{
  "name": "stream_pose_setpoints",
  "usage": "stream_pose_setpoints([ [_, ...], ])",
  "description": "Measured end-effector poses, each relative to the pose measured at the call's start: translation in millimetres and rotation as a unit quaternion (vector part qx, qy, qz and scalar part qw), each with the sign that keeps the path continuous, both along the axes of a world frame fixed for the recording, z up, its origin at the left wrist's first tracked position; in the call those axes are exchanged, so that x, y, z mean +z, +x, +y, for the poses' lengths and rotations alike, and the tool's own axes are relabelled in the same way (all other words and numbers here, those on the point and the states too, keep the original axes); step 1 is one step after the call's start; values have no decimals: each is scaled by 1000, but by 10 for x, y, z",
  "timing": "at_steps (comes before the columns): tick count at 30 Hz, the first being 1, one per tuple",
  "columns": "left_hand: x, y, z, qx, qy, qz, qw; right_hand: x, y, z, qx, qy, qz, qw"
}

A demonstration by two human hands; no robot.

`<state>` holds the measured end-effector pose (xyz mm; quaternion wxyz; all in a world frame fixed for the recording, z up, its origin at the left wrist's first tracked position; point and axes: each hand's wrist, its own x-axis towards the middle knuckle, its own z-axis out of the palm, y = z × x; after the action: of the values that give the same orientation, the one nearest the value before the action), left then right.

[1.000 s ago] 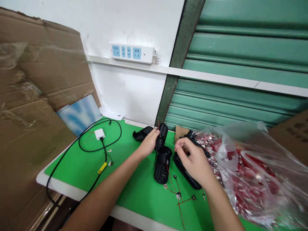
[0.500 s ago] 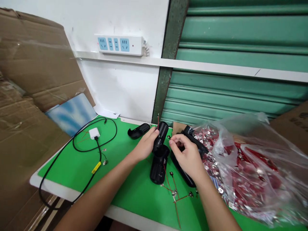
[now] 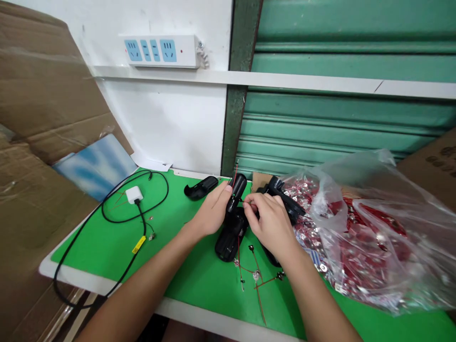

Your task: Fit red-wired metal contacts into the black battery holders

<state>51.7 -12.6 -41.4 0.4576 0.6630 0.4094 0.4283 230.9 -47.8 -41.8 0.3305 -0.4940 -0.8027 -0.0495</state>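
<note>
My left hand (image 3: pixel 212 211) is closed around a black plastic housing (image 3: pixel 236 190), its thumb along the side. A thin red wire (image 3: pixel 234 176) sticks up from that housing. My right hand (image 3: pixel 269 221) pinches a small dark wired contact (image 3: pixel 242 200) against the housing's right side; the fingers partly hide it. Just below, another black housing (image 3: pixel 228 242) lies on the green mat (image 3: pixel 199 280), with a red wire trailing from it. Several small metal contacts with red wires (image 3: pixel 256 275) lie nearby. More black housings (image 3: pixel 285 199) are behind my right hand.
At right a clear plastic bag (image 3: pixel 377 256) bulges with red-wired metal parts. A black cover (image 3: pixel 201 188) lies at the back. On the left are a black cable (image 3: pixel 103 199) with a white plug (image 3: pixel 134 194) and cardboard (image 3: pixel 42 95). A socket strip (image 3: pixel 160 51) hangs on the wall.
My right hand has brought the contact leftward from a small gap to the housing in my left hand. The camera view has shifted slightly.
</note>
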Motion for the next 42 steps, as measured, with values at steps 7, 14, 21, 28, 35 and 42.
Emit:
stream_pose_setpoints([
  [7, 16, 15, -22, 1, 2, -1, 1000, -8, 1, 7, -7, 16, -10, 1000],
  [14, -6, 33, -43, -11, 24, 3, 1000, -8, -21, -9, -47, 57, -50, 996],
  [21, -21, 44, -49, -13, 26, 0, 1000, -10, -57, -23, -65, 81, -68, 992],
  [28, 0, 49, -67, -8, 25, 4, 1000, -27, -97, -41, -77, 92, -62, 991],
  [35, -14, 46, -57, -3, 31, 7, 1000, -66, -130, -47, -77, 110, -57, 989],
  [42, -33, 49, -64, 0, 56, 17, 998, -94, -158, -39, -71, 116, -62, 989],
])
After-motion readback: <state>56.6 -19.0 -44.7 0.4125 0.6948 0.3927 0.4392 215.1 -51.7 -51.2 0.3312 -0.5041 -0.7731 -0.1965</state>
